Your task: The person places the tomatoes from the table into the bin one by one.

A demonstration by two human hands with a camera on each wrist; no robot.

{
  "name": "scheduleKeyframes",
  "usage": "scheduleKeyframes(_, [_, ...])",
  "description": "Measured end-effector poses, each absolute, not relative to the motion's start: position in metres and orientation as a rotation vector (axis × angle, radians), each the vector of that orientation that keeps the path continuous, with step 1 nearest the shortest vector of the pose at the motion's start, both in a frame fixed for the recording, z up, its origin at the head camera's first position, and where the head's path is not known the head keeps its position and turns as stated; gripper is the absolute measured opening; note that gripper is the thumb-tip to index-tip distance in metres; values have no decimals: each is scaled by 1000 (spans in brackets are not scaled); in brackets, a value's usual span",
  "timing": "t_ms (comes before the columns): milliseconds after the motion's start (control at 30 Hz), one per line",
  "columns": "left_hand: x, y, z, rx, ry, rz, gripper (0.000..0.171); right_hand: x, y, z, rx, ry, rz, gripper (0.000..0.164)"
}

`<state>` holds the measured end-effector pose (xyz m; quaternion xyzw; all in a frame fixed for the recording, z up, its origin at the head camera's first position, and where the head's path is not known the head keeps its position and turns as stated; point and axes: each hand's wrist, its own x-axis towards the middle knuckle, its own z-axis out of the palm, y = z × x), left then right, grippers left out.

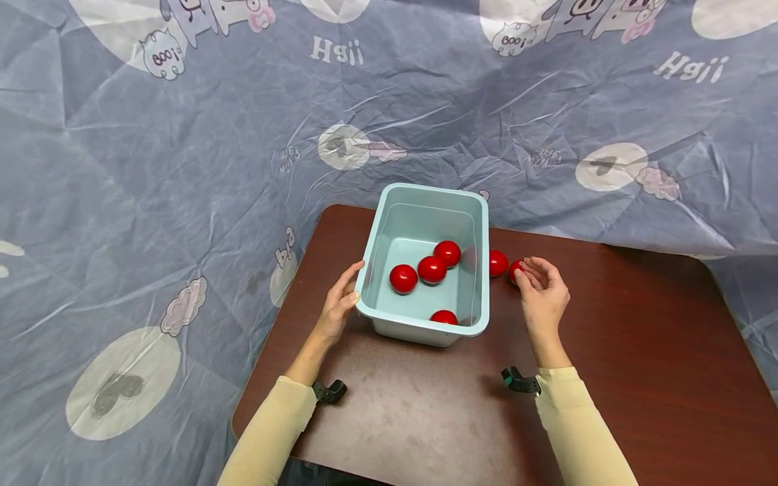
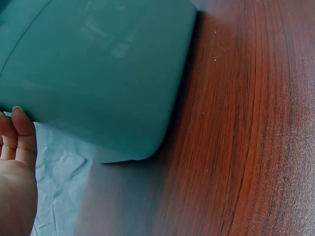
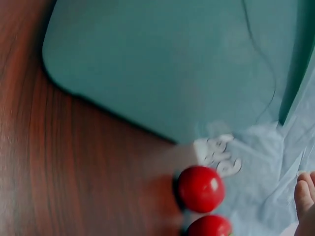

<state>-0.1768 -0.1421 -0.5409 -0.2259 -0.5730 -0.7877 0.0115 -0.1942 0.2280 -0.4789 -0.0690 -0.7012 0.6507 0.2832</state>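
Observation:
A pale blue-green plastic tub (image 1: pixel 425 327) stands on the table with several glossy red tomatoes inside, one (image 1: pixel 404 279) toward the left and another (image 1: pixel 444 317) partly hidden by the near wall. At the tub's left rim my left hand (image 1: pixel 336 305) grips the edge, thumb on top; its fingertips (image 2: pixel 22 120) show against the outer wall in the left wrist view. Two tomatoes lie on the table right of the tub, the nearer-left one (image 3: pixel 202 189) whole in the right wrist view. Over the other tomato (image 3: pixel 209 226), my right hand (image 1: pixel 543 295) hovers with fingers loosely bent, overlapping it in the head view.
The brown wood-grain table (image 1: pixel 638 351) extends to the right and toward me. A grey-blue printed sheet (image 1: pixel 213 169) hangs behind the table and down its left side. Each wrist wears a black band, the right one (image 1: pixel 521 382) below the sleeve cuff.

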Motion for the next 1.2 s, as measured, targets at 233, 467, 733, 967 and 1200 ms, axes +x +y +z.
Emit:
scheduleKeyframes(233, [-177,-144,-541,-706,-1788,-2461,64,-210,249,-514,-387,-1944,1657,42])
scheduleKeyframes(467, [-178,-144,-541,-710,-1807,-2425,64,-215,257,-529,-488,-2131,1445,48])
scheduleKeyframes(733, [-178,-144,-541,-730,-1824,-2405,64,-220,266,-544,-541,-2241,1302,52])
scheduleKeyframes(967, [-178,-145,-541,-711,-1851,-2393,65,-226,273,-555,-629,-2319,1250,56])
scheduleKeyframes(1200, [-178,-145,-542,-714,-1860,-2385,64,-233,279,-563,-650,-2383,1252,66])
